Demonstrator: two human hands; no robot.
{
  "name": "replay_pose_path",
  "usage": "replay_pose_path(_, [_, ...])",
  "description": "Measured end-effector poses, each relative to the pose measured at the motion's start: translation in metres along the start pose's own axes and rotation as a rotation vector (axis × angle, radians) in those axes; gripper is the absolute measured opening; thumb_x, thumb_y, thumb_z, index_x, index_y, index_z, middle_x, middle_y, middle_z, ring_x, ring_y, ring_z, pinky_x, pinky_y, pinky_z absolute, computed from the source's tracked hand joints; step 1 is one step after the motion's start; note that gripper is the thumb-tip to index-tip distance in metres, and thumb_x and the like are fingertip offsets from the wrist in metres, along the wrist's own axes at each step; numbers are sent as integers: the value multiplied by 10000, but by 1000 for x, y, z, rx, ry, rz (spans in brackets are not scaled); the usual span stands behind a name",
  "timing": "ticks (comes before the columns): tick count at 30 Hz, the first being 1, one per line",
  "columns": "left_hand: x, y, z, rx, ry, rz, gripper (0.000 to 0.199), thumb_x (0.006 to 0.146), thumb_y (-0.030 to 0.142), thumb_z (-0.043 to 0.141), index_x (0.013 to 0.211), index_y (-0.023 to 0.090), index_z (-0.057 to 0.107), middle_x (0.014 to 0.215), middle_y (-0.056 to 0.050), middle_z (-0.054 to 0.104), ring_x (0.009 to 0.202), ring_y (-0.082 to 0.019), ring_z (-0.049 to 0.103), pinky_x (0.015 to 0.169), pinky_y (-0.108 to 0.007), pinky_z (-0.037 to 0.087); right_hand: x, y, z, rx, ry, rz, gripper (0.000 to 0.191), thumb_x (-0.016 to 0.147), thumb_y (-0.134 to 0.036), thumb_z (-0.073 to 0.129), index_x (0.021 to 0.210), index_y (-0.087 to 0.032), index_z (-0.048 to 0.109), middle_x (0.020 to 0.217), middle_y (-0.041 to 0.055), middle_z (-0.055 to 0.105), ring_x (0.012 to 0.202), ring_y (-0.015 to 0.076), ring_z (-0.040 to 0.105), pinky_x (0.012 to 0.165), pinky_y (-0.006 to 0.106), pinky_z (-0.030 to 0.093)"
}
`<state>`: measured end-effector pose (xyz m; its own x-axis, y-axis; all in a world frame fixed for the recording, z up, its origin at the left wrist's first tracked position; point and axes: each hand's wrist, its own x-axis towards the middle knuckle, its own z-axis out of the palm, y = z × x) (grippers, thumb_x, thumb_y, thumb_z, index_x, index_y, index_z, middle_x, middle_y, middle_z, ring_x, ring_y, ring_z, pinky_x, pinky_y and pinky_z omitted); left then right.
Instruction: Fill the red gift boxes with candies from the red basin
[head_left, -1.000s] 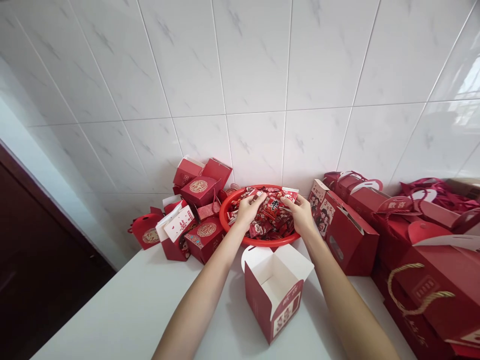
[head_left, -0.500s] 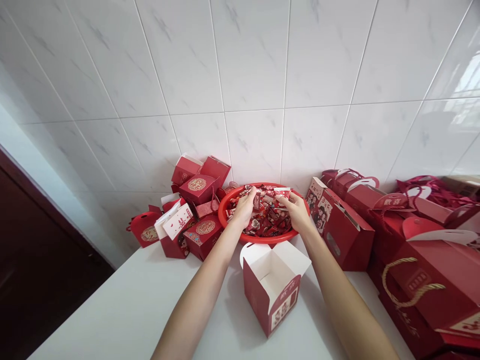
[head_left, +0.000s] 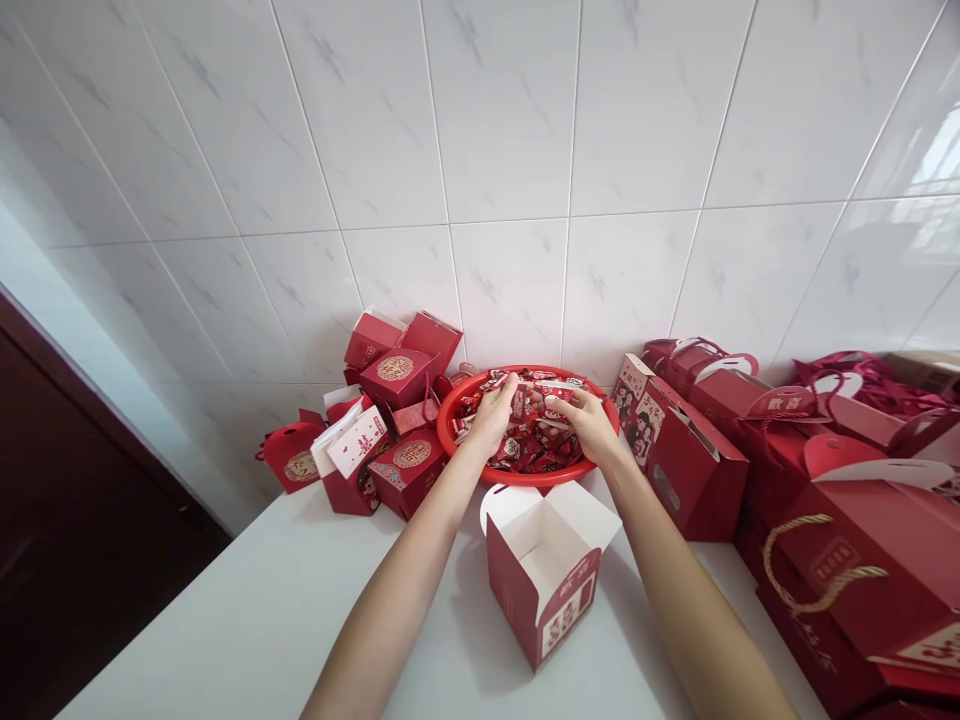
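A round red plastic basin (head_left: 448,437) full of wrapped candies (head_left: 536,455) stands against the wall, both of my hands over it. My left hand (head_left: 491,415) is closed on a dark red wrapped candy (head_left: 520,402), thumb on top. My right hand (head_left: 590,422) pinches a red-and-white wrapped candy (head_left: 556,392) between thumb and fingers. The two candies are close together above the pile. Between my forearms, in front of the basin, a red gift box (head_left: 517,580) stands upright with its white-lined flaps apart; the part of its inside that shows is bare.
Closed red boxes (head_left: 401,375) are piled left of the basin. To the right stand larger red gift boxes (head_left: 697,470), one with a gold rope handle (head_left: 825,590). The white table (head_left: 247,620) meets a tiled wall (head_left: 510,290); a dark door (head_left: 90,520) is at left.
My right hand has shifted slightly left and down, bringing its candy nearer the one in my left hand. The left hand has hardly moved, and the gift box stays put.
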<state>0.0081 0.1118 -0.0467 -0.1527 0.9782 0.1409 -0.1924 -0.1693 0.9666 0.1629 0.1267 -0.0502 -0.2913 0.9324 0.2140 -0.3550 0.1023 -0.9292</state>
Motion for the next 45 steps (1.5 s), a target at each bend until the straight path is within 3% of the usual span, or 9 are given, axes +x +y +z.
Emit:
replay_pose_path(7, [2,-4,0,157,-3,115,501,884,636,589,1006,181,759,1178,-113,758,1177,-284,669,1041,-405,503,0,1,-1,-80,-66,37,379,598,-401,860,834,-186,656,732,1,706,525,130,626,435,228,481])
replay_pose_path(16, [-10,3,8,461,-232,233,485,1004,483,388,1254,217,708,1446,-48,610,1430,-241,460,1213,-378,323,-1,-1,0,-141,-92,16,450,516,-364,913,840,-207,643,628,-66,600,481,89,502,420,222,458])
replay_pose_path(20, [-12,7,10,497,-240,257,505,1009,505,350,1264,234,692,1465,-37,593,1461,-222,416,1228,-368,291,-4,-3,1,-74,-75,9,443,510,-365,912,840,-200,666,675,-34,660,516,115,560,430,225,462])
replay_pose_path(22, [-12,8,10,433,-204,227,530,1006,515,326,1245,218,694,1371,-68,665,1391,-235,506,1184,-387,361,-3,-5,0,6,4,-11,444,513,-382,906,844,-192,680,721,-13,692,549,122,586,437,217,458])
replay_pose_path(25, [-10,5,8,360,-176,75,489,963,470,384,1147,177,729,1050,-105,785,1054,-276,717,956,-424,541,-1,-7,-2,151,212,-37,447,499,-396,900,827,-185,682,697,-17,686,536,99,560,415,189,412])
replay_pose_path(28, [-8,-1,5,571,-273,67,270,800,308,589,953,194,781,862,-66,795,846,-259,736,818,-370,562,2,-8,-3,267,346,-51,440,474,-381,902,797,-196,666,667,-36,660,527,83,534,398,175,383])
replay_pose_path(33, [-12,-9,5,1035,-564,138,223,599,147,707,785,232,794,871,-42,801,827,-258,722,753,-304,526,2,-9,-3,266,360,-80,433,491,-391,900,782,-207,637,677,-32,664,532,95,543,393,193,385])
replay_pose_path(40, [-15,-7,6,1162,-475,169,296,581,43,656,756,241,790,703,-32,760,672,-242,684,656,-296,489,1,-8,-2,284,351,-61,434,490,-379,899,787,-194,641,657,-42,656,515,84,536,403,189,394])
replay_pose_path(45, [-18,-3,10,1163,-540,156,69,704,270,730,726,238,787,745,-44,773,661,-233,680,651,-291,477,2,-7,-3,277,341,-60,440,500,-394,900,775,-196,620,677,-33,676,548,107,584,433,204,423])
